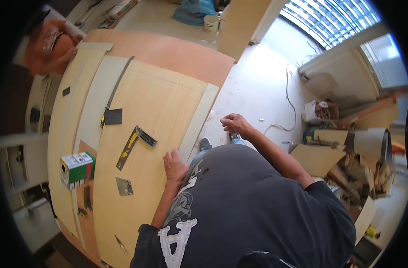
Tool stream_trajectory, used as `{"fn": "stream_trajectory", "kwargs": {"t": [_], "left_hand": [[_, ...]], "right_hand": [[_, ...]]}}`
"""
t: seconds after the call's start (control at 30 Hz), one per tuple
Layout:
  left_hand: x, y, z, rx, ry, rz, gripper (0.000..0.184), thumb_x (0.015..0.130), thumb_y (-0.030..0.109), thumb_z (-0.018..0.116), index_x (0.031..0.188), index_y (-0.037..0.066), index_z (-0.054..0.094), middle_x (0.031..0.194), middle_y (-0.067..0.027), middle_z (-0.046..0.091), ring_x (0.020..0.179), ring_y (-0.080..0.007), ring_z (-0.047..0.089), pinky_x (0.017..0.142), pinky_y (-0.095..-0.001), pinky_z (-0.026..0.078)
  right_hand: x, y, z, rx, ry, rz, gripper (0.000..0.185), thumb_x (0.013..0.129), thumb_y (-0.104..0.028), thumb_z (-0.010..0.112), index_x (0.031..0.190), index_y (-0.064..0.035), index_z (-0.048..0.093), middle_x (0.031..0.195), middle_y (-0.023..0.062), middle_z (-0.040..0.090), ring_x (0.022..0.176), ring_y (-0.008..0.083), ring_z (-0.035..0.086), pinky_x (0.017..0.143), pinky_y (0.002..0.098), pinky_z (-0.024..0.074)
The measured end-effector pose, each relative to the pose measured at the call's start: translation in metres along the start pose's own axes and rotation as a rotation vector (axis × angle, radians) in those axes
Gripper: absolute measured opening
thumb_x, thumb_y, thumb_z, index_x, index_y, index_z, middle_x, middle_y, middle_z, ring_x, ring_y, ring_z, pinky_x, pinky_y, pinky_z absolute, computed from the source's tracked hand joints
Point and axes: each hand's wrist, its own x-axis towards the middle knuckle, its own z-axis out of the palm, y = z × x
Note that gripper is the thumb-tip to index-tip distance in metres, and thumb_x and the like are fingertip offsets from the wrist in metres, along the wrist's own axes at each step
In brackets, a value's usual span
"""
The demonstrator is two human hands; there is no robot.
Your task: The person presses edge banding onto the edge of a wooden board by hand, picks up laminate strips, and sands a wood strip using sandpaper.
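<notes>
My left hand (175,167) rests at the near edge of a pale wood panel (168,96), its fingers loosely bent and slightly apart, with nothing visible in them. Beyond the panel's edge, above the floor, my right hand (236,124) hangs in the air, fingers loosely curled but apart, and nothing shows in it. A dark, yellow-marked square tool (129,145) lies on the panel, left of my left hand. Near it are a thin metal plate (124,186) and a black-bladed scraper (112,117). A green and white can (77,170) stands farther left.
A person in an orange shirt (50,47) is at the far left corner of the work surface. Narrow light strips (199,120) lie along the panel. At the right are a pile of wood scraps (360,174), a box (320,111) and a cable (289,96) on the floor.
</notes>
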Motion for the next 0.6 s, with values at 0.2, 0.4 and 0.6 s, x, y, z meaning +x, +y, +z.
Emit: {"fn": "stream_trajectory", "kwargs": {"t": [0.2, 0.4, 0.6], "left_hand": [[0.021, 0.054, 0.007, -0.076, 0.12, 0.095, 0.031, 0.066, 0.006, 0.07, 0.095, 0.005, 0.057, 0.098, -0.0172, 0.054, 0.095, -0.0386, 0.055, 0.078, -0.0484, 0.05], [0.067, 0.131, 0.008, -0.114, 0.223, 0.008, 0.018, 0.077, 0.01, 0.064, 0.092, 0.002, 0.058, 0.095, -0.0205, 0.059, 0.09, -0.0407, 0.061, 0.076, -0.0471, 0.051], [0.063, 0.152, 0.063, -0.39, 0.019, -0.275, 0.015, 0.081, 0.015, 0.062, 0.09, 0.004, 0.065, 0.084, -0.0217, 0.069, 0.083, -0.0401, 0.068, 0.075, -0.0489, 0.053]], "right_hand": [[0.057, -0.05, -0.03, 0.623, -0.399, 0.067, 0.041, 0.101, -0.048, 0.057, 0.115, -0.0094, 0.061, 0.109, 0.0062, 0.064, 0.103, 0.0274, 0.063, 0.085, 0.0431, 0.0502], [0.099, -0.148, -0.108, 1.059, -0.626, -0.122, 0.048, 0.107, -0.042, 0.041, 0.083, -0.0068, 0.063, 0.087, 0.0095, 0.064, 0.084, 0.0255, 0.058, 0.085, 0.0408, 0.0471], [0.08, -0.206, -0.185, 0.736, -0.785, -0.313, 0.031, 0.107, -0.036, 0.047, 0.092, -0.0124, 0.06, 0.085, 0.0036, 0.061, 0.084, 0.0187, 0.06, 0.08, 0.0355, 0.0469]]}}
